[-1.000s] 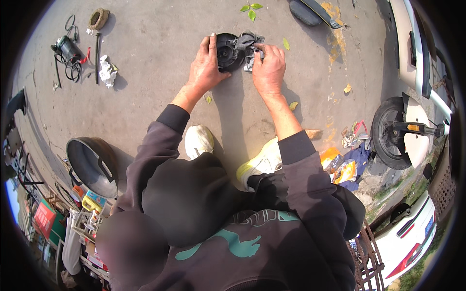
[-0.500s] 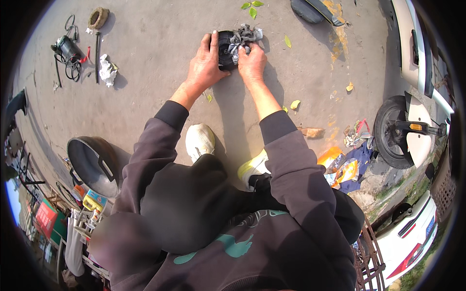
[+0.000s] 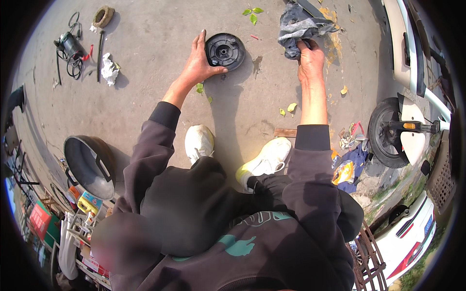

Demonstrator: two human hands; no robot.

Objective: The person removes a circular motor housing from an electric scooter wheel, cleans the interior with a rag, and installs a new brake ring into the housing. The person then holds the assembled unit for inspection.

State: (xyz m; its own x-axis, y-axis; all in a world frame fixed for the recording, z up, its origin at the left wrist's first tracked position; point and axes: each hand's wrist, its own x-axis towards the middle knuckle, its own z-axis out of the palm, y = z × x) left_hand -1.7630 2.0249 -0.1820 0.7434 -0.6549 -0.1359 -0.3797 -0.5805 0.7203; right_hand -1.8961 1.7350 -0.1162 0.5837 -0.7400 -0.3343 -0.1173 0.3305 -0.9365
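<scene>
A round black disc-shaped part [image 3: 224, 50] lies flat on the concrete ground in front of me. My left hand [image 3: 199, 62] grips its left rim, thumb along the near edge. My right hand [image 3: 310, 57] is stretched far to the right and closed on a crumpled grey rag [image 3: 297, 25] that rests on the ground. My white shoes [image 3: 200, 141] stand below the disc.
A power tool with coiled cable [image 3: 71, 48], a rope ring [image 3: 103, 15] and a white crumpled cloth [image 3: 109, 71] lie far left. A big metal pan [image 3: 90, 166] sits at my left. A scooter wheel [image 3: 386, 132] and a white car [image 3: 412, 233] are on the right.
Both hands were together on the disc with the rag. Now the right hand has pulled the rag away to the right, and the left hand stays on the disc.
</scene>
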